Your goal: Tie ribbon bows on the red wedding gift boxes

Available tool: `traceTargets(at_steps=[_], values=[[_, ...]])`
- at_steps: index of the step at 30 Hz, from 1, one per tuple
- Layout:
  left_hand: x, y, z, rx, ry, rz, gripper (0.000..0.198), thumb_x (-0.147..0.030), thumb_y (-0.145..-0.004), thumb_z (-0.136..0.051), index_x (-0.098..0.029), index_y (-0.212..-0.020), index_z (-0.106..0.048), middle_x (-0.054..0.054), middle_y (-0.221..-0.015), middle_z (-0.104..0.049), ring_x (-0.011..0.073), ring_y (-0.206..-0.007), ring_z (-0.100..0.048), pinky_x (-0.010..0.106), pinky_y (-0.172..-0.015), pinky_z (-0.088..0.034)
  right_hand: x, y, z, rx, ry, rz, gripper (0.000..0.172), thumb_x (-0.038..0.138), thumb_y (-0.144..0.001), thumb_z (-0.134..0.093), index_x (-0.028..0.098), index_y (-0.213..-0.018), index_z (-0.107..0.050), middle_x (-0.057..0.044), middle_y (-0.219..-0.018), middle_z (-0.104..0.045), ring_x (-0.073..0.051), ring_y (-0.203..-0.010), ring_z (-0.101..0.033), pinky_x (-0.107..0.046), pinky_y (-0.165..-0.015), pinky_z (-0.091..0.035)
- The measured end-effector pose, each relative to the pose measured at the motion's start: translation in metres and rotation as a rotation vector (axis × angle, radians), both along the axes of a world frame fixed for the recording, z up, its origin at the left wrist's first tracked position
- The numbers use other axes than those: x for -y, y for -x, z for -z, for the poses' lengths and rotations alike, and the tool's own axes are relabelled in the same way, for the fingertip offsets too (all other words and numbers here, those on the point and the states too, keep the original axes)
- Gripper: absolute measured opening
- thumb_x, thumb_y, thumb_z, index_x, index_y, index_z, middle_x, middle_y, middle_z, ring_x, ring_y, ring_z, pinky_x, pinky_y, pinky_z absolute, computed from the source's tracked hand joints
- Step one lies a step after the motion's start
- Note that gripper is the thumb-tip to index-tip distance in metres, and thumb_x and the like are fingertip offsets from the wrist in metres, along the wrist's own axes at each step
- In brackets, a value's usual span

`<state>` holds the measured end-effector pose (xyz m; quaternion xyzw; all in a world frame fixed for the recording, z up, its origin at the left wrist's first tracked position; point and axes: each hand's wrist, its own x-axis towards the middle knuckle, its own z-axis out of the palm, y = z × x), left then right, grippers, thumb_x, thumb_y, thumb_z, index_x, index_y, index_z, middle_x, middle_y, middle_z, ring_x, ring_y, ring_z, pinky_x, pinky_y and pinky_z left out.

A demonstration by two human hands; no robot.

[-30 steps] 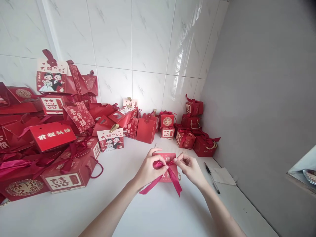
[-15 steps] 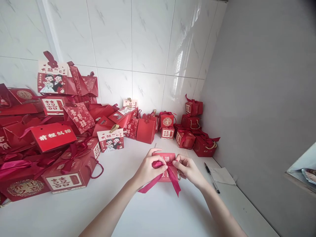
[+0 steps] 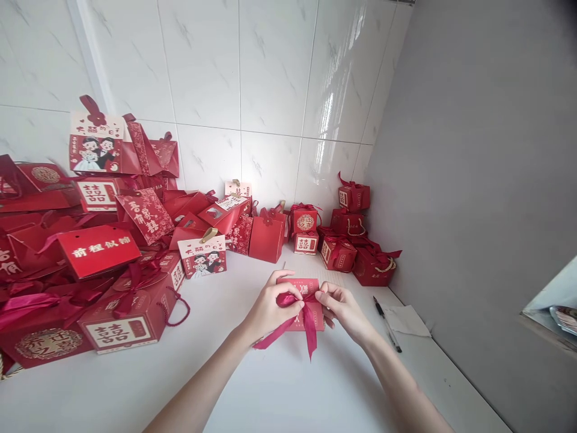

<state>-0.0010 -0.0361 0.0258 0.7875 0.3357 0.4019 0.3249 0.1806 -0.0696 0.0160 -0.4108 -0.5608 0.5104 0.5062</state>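
Observation:
A small red gift box with pale lettering sits on the white table in front of me. Across its top runs a dark pink satin ribbon looped into a bow, two tails hanging over the near side. My left hand pinches the bow's left loop between thumb and fingers. On the other side, my right hand pinches the ribbon's right loop close to the knot. The fingers cover part of the box's top and the bow's middle.
A large heap of red gift boxes fills the table's left side. Smaller stacked boxes stand at the back right against the tiled wall. A black pen and white paper lie right of my right hand.
The right ribbon tail has swung left and now hangs nearer the middle of the box. Both hands keep their pinch on the bow and have barely shifted.

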Motion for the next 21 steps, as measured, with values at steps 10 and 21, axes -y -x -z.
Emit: traceTargets(at_steps=[10, 21], values=[[0.0000, 0.0004, -0.0004, -0.014, -0.006, 0.002, 0.007, -0.020, -0.073, -0.060, -0.022, -0.073, -0.066, 0.004, -0.123, -0.045, 0.0237, -0.123, -0.040, 0.036, -0.101, -0.038, -0.0005, 0.0000, 0.0039, -0.159, 0.055, -0.052, 0.043, 0.048, -0.074, -0.066, 0.020, -0.060, -0.038, 0.010, -0.042, -0.030, -0.005, -0.037, -0.022, -0.017, -0.035, -0.025], [0.0023, 0.0014, -0.0029, -0.011, -0.009, 0.025, 0.007, -0.019, -0.073, -0.058, -0.021, -0.070, -0.063, 0.006, -0.118, -0.047, 0.0241, -0.125, -0.038, 0.034, -0.097, -0.041, -0.0045, 0.0024, 0.0073, -0.225, 0.100, -0.045, 0.043, 0.045, -0.072, -0.069, 0.019, -0.057, -0.038, 0.010, -0.041, -0.029, -0.004, -0.036, -0.019, -0.017, -0.036, -0.023]])
